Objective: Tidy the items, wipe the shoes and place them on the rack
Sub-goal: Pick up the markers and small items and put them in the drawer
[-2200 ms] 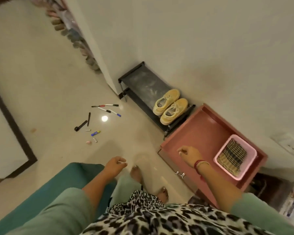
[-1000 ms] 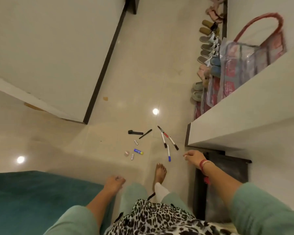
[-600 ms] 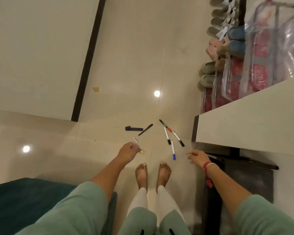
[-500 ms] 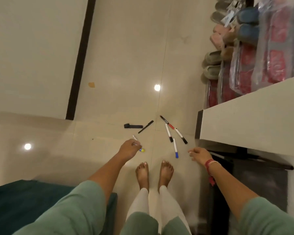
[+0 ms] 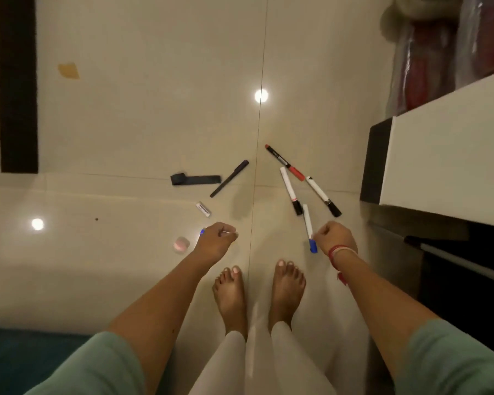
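Fingers of left hand point(image 5: 216, 242) form a grip clamped on white stick point(image 5: 226, 231); right hand point(image 5: 335, 238) curls against blue marker point(image 5: 307, 220) on floor point(image 5: 126, 124), grip state indeterminable.

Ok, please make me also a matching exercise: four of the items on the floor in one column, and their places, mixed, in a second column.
1. black pen
2. blue-capped marker
3. pink eraser
4. red-and-black marker

A. just left of the left hand
B. cap beside the right hand
C. next to the flat black strip
D. farthest from the feet

Pairs: 1-C, 2-B, 3-A, 4-D.
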Action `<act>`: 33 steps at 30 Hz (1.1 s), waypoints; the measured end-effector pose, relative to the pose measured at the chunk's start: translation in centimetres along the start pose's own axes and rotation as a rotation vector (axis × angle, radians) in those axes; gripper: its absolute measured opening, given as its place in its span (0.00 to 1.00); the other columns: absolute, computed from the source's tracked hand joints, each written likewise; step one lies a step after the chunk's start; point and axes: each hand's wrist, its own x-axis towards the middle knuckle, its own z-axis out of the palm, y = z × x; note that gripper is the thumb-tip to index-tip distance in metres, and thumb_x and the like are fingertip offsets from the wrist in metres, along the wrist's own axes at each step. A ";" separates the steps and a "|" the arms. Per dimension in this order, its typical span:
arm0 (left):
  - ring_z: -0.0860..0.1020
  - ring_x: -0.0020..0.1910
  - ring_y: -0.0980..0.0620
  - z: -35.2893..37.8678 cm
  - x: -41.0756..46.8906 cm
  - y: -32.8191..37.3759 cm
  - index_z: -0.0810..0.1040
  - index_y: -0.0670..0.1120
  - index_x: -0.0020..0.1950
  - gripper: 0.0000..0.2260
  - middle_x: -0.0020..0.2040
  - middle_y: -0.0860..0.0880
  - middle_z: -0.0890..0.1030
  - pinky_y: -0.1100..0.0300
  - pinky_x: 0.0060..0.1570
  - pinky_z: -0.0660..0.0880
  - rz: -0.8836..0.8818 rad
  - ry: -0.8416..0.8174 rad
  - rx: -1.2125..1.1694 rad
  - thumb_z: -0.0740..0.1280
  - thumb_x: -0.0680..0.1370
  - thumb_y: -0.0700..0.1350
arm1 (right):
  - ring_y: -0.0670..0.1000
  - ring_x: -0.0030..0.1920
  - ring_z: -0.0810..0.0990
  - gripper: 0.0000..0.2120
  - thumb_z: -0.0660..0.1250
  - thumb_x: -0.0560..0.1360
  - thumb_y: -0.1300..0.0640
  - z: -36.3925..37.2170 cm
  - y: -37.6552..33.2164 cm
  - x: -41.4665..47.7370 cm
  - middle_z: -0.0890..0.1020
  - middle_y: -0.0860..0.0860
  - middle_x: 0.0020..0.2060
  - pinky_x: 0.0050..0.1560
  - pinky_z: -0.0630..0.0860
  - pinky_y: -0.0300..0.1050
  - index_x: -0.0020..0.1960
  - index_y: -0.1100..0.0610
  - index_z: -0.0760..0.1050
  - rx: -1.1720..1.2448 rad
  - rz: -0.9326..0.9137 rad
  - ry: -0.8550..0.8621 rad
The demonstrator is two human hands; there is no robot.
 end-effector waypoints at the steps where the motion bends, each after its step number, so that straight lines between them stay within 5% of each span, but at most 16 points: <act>1: 0.79 0.50 0.47 0.7 0.9 -0.8 0.78 0.49 0.49 0.02 0.49 0.46 0.80 0.62 0.43 0.70 -0.011 -0.001 -0.008 0.67 0.77 0.44 | 0.55 0.43 0.79 0.07 0.70 0.71 0.53 1.1 0.4 0.9 0.79 0.53 0.41 0.45 0.78 0.49 0.44 0.55 0.74 -0.027 0.011 0.010; 5: 0.77 0.46 0.50 2.5 3.4 -3.2 0.78 0.47 0.52 0.05 0.42 0.50 0.77 0.64 0.40 0.69 -0.011 -0.006 -0.020 0.66 0.78 0.42 | 0.57 0.45 0.79 0.16 0.72 0.69 0.46 5.1 1.9 3.6 0.77 0.53 0.44 0.44 0.77 0.48 0.47 0.55 0.72 -0.116 -0.008 0.061; 10: 0.79 0.49 0.50 2.5 4.1 -4.4 0.78 0.47 0.54 0.06 0.43 0.51 0.78 0.64 0.41 0.69 0.009 0.004 -0.038 0.65 0.78 0.42 | 0.60 0.45 0.78 0.10 0.66 0.73 0.57 6.9 2.3 4.7 0.79 0.58 0.48 0.40 0.72 0.45 0.52 0.60 0.72 -0.102 -0.016 0.119; 15: 0.80 0.47 0.50 1.2 2.2 -2.8 0.79 0.49 0.52 0.06 0.45 0.48 0.81 0.59 0.48 0.71 0.034 0.066 -0.147 0.65 0.78 0.41 | 0.57 0.42 0.80 0.06 0.66 0.73 0.57 5.1 2.2 0.8 0.79 0.56 0.43 0.41 0.75 0.46 0.47 0.58 0.71 0.130 0.045 0.101; 20: 0.78 0.49 0.52 1.4 -1.3 1.1 0.79 0.44 0.54 0.08 0.48 0.50 0.80 0.60 0.50 0.72 0.079 0.074 -0.258 0.64 0.80 0.46 | 0.49 0.34 0.77 0.05 0.69 0.73 0.59 3.3 -0.9 -7.8 0.76 0.47 0.36 0.35 0.73 0.33 0.45 0.55 0.73 0.426 -0.179 0.045; 24: 0.75 0.46 0.60 2.8 -2.9 3.4 0.79 0.45 0.53 0.12 0.46 0.54 0.79 0.64 0.48 0.71 0.158 -0.026 -0.215 0.65 0.79 0.52 | 0.45 0.32 0.78 0.05 0.71 0.72 0.57 4.0 -3.4 -11.7 0.78 0.48 0.39 0.39 0.79 0.45 0.46 0.53 0.75 0.479 -0.333 -0.109; 28: 0.77 0.45 0.52 3.7 -2.1 3.6 0.78 0.44 0.50 0.06 0.45 0.47 0.80 0.58 0.51 0.73 0.182 -0.032 -0.207 0.63 0.80 0.44 | 0.42 0.32 0.77 0.05 0.71 0.72 0.54 4.9 -4.5 -11.7 0.78 0.45 0.39 0.39 0.76 0.39 0.46 0.51 0.76 0.446 -0.418 -0.157; 31: 0.79 0.43 0.52 3.8 -0.6 3.4 0.74 0.42 0.51 0.05 0.42 0.46 0.81 0.56 0.53 0.74 0.099 0.036 -0.361 0.59 0.82 0.42 | 0.41 0.37 0.76 0.07 0.68 0.74 0.50 4.6 -4.1 -8.9 0.80 0.47 0.41 0.39 0.74 0.33 0.46 0.53 0.78 0.463 -0.390 -0.038; 33: 0.77 0.37 0.52 3.4 0.7 2.9 0.72 0.43 0.52 0.05 0.38 0.47 0.77 0.58 0.46 0.75 0.053 0.083 -0.399 0.57 0.83 0.41 | 0.45 0.39 0.77 0.06 0.67 0.75 0.52 3.8 -3.4 -5.0 0.80 0.51 0.45 0.44 0.76 0.39 0.49 0.54 0.77 0.411 -0.365 0.120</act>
